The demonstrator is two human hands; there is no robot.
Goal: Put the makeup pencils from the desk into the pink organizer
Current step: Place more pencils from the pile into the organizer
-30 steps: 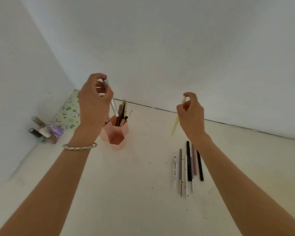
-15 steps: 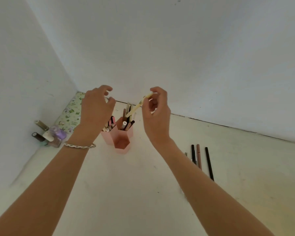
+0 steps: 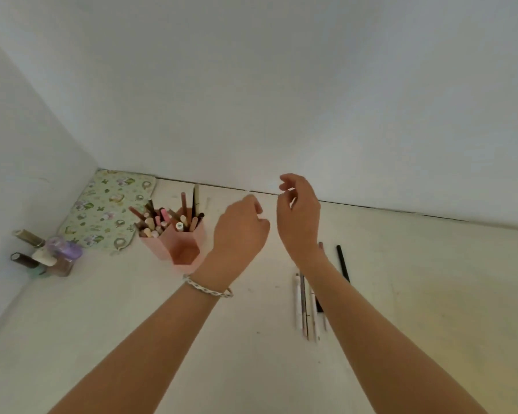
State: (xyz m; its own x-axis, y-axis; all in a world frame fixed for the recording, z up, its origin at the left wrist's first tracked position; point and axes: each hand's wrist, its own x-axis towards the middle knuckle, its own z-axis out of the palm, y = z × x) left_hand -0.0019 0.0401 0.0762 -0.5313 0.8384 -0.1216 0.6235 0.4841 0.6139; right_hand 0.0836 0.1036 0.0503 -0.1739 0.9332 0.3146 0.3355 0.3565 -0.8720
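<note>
The pink organizer (image 3: 182,249), made of hexagonal cups, stands on the white desk left of centre. Its two rear cups hold several makeup pencils (image 3: 165,219); the front cup looks empty. Several more pencils (image 3: 307,306) lie side by side on the desk under my right forearm, with a black one (image 3: 342,262) at the right. My left hand (image 3: 240,231) hovers just right of the organizer, fingers loosely curled, holding nothing. Further right, my right hand (image 3: 299,216) is raised with fingers apart and empty.
A floral pouch (image 3: 108,210) lies in the back left corner. Several small bottles (image 3: 47,255) stand against the left wall. White walls close the desk at the back and left.
My right hand has let go of the cream pencil at the organizer and drawn back to the right. My left hand has also moved right, away from the organizer.
</note>
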